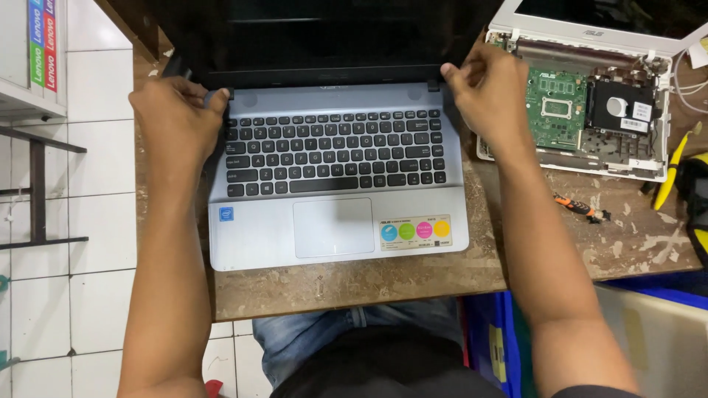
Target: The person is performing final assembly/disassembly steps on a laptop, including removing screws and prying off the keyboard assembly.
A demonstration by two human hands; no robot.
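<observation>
Clearly, from the head view, both of my hands sit at the hinge line of the silver laptop (335, 184) that fills the middle of the frame on the worn desk (369, 280). My left hand (177, 110), upper left, is curled with its fingertips pinching the dark bezel (324, 74) corner just by the left hinge; my right hand (487, 81), upper right of centre, is likewise closed on the opposite corner, thumb pressed at the edge. I judge the work goes best if both corners are worked evenly, with a light pull close to the hinges so the thin frame does not twist or crack.

As for containers, the opened white laptop shell (582, 158) at the upper right holds a green circuit board (554, 107) and a black drive (619, 109). A small orange-handled tool (579, 207) lies on the desk below it, and a yellow-handled tool (675, 173) lies at the right edge.
</observation>
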